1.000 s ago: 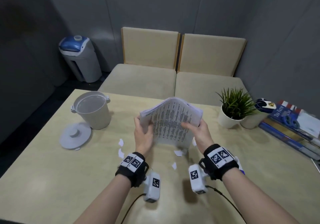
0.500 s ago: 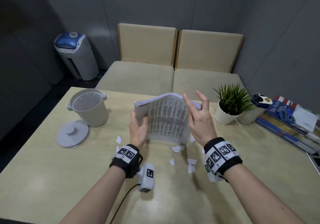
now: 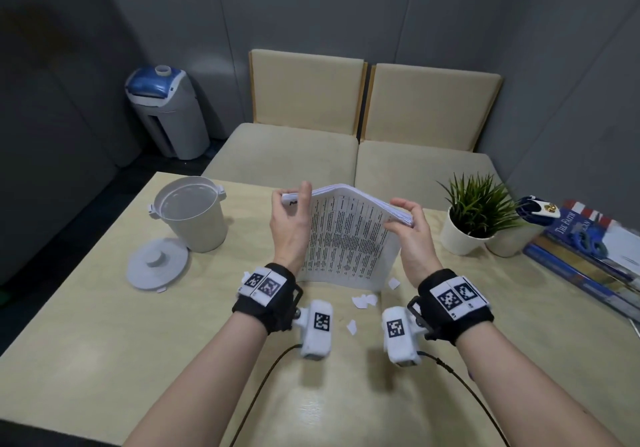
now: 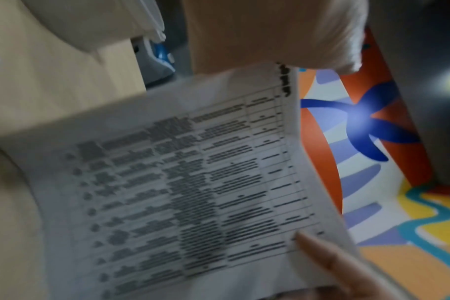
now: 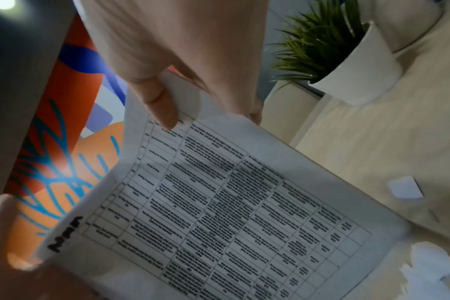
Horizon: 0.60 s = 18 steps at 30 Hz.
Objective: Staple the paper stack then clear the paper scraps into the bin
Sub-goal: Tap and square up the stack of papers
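Observation:
The printed paper stack [image 3: 346,239] stands tilted on its lower edge at the middle of the table. My left hand [image 3: 292,204] grips its top left corner, thumb in front and fingers behind. My right hand [image 3: 401,216] pinches the top right corner; in the right wrist view the thumb [image 5: 162,105] lies on the page [image 5: 231,203]. In the left wrist view the page [image 4: 193,192] is blurred. Several white paper scraps [image 3: 363,300] lie on the table just in front of the stack. The white bin [image 3: 192,225] stands open at the back left, its lid [image 3: 157,263] beside it.
A potted plant [image 3: 471,221] stands right of the stack, with a second pot, a navy-and-white object [image 3: 536,206] and stacked books [image 3: 588,259] further right. Cushioned seats [image 3: 346,162] lie behind the table. A floor bin [image 3: 166,111] stands at the far left.
My right hand, held open off the stack half a second ago, now pinches its top right corner. My left hand has slid up to the top left corner.

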Tool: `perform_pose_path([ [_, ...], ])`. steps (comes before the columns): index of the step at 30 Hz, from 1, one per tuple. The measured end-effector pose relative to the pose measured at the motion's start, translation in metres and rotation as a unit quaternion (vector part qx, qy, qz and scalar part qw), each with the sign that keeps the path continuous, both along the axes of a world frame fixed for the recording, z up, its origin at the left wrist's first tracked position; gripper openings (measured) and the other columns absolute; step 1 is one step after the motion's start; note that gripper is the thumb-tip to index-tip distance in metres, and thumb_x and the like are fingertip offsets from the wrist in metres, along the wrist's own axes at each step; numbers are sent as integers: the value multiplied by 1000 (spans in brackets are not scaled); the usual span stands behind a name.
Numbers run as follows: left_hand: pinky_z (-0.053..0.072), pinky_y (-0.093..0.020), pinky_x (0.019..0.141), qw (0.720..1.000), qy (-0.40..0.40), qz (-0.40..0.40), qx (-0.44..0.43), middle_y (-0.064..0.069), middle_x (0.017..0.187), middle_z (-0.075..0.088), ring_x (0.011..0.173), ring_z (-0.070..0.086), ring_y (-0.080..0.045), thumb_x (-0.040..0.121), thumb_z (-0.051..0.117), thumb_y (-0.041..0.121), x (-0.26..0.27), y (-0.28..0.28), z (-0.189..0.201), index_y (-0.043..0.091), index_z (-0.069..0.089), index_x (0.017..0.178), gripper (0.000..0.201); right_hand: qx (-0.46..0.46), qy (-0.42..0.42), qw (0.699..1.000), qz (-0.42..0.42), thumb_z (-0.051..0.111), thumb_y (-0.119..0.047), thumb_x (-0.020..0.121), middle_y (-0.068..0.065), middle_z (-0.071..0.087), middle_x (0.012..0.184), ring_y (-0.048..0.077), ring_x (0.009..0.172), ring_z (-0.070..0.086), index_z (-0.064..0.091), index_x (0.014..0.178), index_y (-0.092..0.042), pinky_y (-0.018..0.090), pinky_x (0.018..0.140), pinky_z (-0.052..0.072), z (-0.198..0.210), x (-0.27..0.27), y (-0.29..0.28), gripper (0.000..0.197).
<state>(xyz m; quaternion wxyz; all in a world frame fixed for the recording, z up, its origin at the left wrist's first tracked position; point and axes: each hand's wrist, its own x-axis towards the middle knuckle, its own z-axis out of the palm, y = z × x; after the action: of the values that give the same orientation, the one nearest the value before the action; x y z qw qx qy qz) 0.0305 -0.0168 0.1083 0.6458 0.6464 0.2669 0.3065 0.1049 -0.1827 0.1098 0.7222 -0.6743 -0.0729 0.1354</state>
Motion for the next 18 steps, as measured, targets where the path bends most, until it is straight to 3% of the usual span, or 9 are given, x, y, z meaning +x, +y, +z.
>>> perform_pose_path([
  [2, 40, -32, 68, 999, 13, 43, -9, 5, 75, 52, 70, 49, -14, 84, 51, 61, 8, -1, 8, 21, 44, 81, 41, -1, -7, 1000, 6, 51, 10, 84, 1, 61, 88, 9, 80, 58, 59, 93, -14, 21, 75, 44, 0, 1, 0, 27],
  [4, 41, -32, 70, 997, 21, 75, -4, 6, 73, 54, 69, 51, -13, 90, 53, 48, 14, 1, 7, 20, 45, 77, 32, -3, -10, 1000, 18, 53, 8, 84, -1, 63, 83, 9, 80, 58, 62, 85, -12, 20, 76, 43, 1, 0, 0, 22],
  [11, 39, -32, 72, 995, 13, 101, 12, 9, 71, 54, 67, 50, -10, 98, 41, 33, 21, 6, 4, 11, 51, 86, 27, 22, 12, 999, 29, 57, 3, 83, 1, 67, 86, 17, 87, 62, 63, 84, -16, 31, 88, 46, -4, 1, -3, 20],
  [14, 40, -33, 69, 997, 3, 66, 29, 7, 74, 54, 68, 50, -11, 96, 41, 47, 17, 7, 3, 13, 48, 93, 35, 18, 10, 999, 33, 56, 4, 83, -1, 67, 83, 12, 82, 63, 61, 83, -16, 27, 81, 46, -2, 2, -2, 20],
  [16, 44, -30, 71, 998, -9, 19, 58, 2, 83, 57, 75, 54, -14, 86, 51, 54, 10, 8, -1, 18, 43, 99, 40, 2, 6, 1000, 27, 55, 6, 83, -1, 65, 84, 12, 82, 61, 59, 84, -16, 25, 80, 44, -3, 3, -2, 22],
  [18, 47, -31, 78, 994, -1, -15, 110, -2, 93, 60, 85, 58, -19, 81, 61, 39, 4, 12, -10, 17, 40, 105, 39, -22, 5, 999, 24, 53, 11, 81, 1, 63, 88, 13, 84, 60, 56, 85, -17, 25, 80, 44, -6, 2, -2, 28],
])
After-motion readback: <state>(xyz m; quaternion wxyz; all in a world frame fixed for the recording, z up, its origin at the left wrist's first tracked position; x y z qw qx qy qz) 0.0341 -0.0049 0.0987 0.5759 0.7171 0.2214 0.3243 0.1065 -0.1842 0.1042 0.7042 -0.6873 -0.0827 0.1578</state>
